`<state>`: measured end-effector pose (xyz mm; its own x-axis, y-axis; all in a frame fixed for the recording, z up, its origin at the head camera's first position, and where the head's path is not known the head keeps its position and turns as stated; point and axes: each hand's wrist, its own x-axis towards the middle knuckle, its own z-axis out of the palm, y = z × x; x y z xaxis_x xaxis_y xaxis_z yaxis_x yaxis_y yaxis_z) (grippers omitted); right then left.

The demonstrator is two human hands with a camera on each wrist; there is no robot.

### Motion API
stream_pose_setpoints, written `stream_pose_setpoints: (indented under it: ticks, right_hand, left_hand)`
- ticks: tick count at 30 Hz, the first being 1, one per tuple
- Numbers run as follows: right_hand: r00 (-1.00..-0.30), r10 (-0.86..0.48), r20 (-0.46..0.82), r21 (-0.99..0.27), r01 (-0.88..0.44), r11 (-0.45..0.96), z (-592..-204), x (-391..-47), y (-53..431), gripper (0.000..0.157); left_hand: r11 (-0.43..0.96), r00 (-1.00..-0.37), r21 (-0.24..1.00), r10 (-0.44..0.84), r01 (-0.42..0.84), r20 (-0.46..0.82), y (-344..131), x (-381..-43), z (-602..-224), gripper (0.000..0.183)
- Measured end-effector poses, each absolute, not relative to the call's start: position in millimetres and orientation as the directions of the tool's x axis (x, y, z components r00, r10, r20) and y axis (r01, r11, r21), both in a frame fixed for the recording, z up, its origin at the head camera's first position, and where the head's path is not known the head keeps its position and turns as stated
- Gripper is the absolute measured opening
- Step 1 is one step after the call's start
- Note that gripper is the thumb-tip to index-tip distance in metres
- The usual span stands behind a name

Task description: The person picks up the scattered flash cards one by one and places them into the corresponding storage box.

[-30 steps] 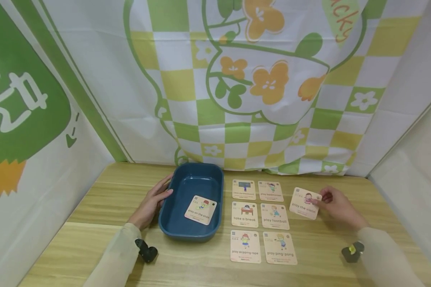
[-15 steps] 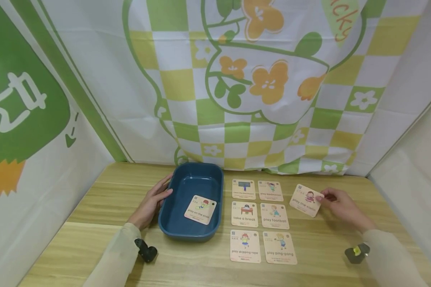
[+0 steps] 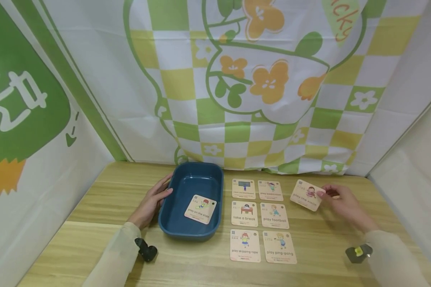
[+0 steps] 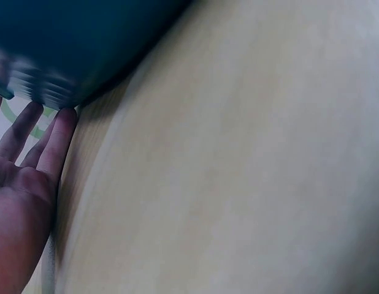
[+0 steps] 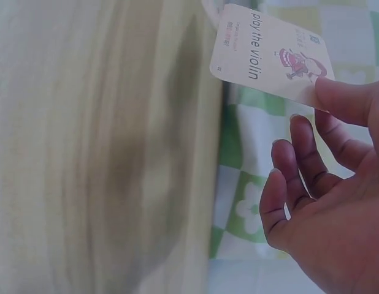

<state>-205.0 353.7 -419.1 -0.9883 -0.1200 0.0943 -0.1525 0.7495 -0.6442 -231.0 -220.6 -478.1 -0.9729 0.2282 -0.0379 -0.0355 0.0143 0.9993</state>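
Farther back than half a second ago, the violin card (image 3: 306, 194) is hanging right of the badminton card (image 3: 270, 191) in the head view; from far away I'm worrying it could slip, since the right hand (image 3: 343, 204) is pinching just one corner. In the left wrist view, the left hand (image 4: 29, 184) is touching the blue tray (image 4: 85, 37) with spread fingers. In the right one, thumb and finger are pinching the card

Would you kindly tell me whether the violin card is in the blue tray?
Out: the right hand pinches the violin card above the table, outside the blue tray.
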Motion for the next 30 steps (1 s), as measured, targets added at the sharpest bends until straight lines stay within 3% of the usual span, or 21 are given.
stream_pose_setpoints:
  ticks: [19, 30]
  right_hand:
    - [-0.948, -0.113, 0.298, -0.616, -0.281, 0.736, -367.8, -194.5, 330.1, 0.018]
    - [-0.934, -0.127, 0.333, -0.614, -0.317, 0.723, -353.6, -190.1, 322.0, 0.019]
  left_hand:
    - [0.03, -0.972, 0.999, 0.233, -0.02, -0.027, -221.3, -231.1, -478.1, 0.062]
    - [0.031, -0.974, 0.999, 0.225, -0.032, -0.038, -220.6, -230.3, -476.8, 0.062]
